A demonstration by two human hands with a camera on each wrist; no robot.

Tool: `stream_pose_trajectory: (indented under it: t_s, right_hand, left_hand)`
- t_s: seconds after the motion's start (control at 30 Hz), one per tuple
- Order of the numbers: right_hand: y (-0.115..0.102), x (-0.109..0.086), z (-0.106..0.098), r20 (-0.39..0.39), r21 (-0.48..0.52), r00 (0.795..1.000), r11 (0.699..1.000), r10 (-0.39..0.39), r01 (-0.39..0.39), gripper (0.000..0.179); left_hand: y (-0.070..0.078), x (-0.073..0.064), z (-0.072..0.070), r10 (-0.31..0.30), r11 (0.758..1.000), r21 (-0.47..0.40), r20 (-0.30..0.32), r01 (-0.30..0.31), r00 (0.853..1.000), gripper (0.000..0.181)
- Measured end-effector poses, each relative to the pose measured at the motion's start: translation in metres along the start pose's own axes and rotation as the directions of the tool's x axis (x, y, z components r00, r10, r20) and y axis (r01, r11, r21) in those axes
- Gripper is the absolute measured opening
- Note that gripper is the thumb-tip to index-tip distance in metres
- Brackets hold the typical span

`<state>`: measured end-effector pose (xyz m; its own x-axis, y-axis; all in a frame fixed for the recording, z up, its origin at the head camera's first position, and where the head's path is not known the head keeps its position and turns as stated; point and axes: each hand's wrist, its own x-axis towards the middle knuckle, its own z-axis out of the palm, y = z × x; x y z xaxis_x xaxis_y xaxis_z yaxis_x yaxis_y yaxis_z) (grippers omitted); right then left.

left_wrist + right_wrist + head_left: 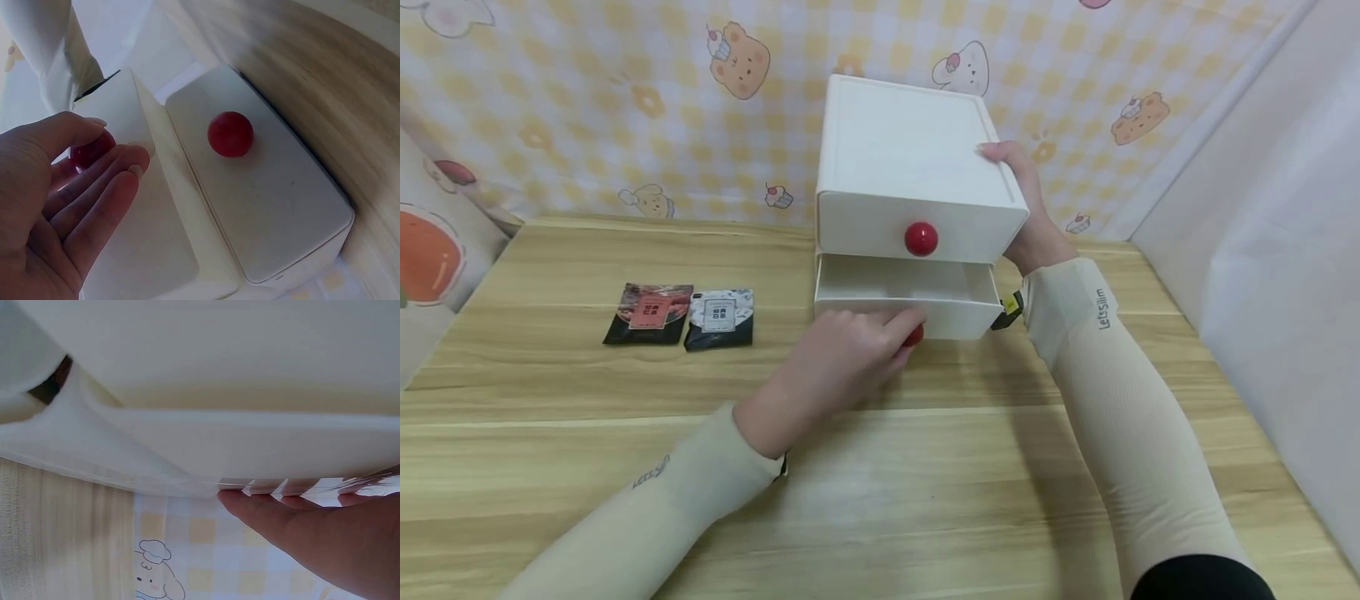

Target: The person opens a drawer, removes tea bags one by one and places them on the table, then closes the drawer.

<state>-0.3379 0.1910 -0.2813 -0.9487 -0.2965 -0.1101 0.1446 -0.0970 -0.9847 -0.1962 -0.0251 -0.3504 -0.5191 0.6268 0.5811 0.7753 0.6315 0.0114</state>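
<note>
A white two-drawer box (917, 142) stands on the table with a red knob (921, 239) on its upper drawer, which is closed. The lower drawer (962, 318) is pulled partway out, and the part of its inside that shows is bare. My left hand (850, 354) pinches the lower drawer's red knob (94, 150) between thumb and fingers. At the box's right side my right hand (1030, 200) rests against it, thumb laid on the top edge. In the right wrist view, fingers (262, 509) lie fairly straight along the white side wall.
Two small packets lie left of the box: a red and black one (649, 314) and a white and black one (720, 319). Behind the wooden table (587, 450) hangs a checked cloth (625, 100) with cartoon prints. White cloth (1262, 208) borders the right side.
</note>
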Motion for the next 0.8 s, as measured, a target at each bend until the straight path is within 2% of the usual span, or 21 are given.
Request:
stream_pose_trajectory:
  t_s: [0.4,0.63,0.8]
  right_hand:
    - [-0.001,-0.001,0.001,-0.009,-0.003,1.000,1.000,0.006,-0.006,0.063]
    - [-0.001,-0.002,0.002,-0.027,-0.016,1.000,1.000,-0.004,0.004,0.064]
    - [0.000,0.000,0.003,-0.022,0.009,1.000,1.000,-0.011,0.011,0.062]
  left_hand:
    - [-0.012,0.010,0.003,-0.072,0.997,-0.002,0.036,0.072,0.997,0.020]
    - [-0.017,0.016,0.006,-0.136,0.990,-0.016,0.086,0.138,0.987,0.024]
    - [-0.022,0.019,0.009,-0.152,0.988,0.000,0.099,0.152,0.984,0.026]
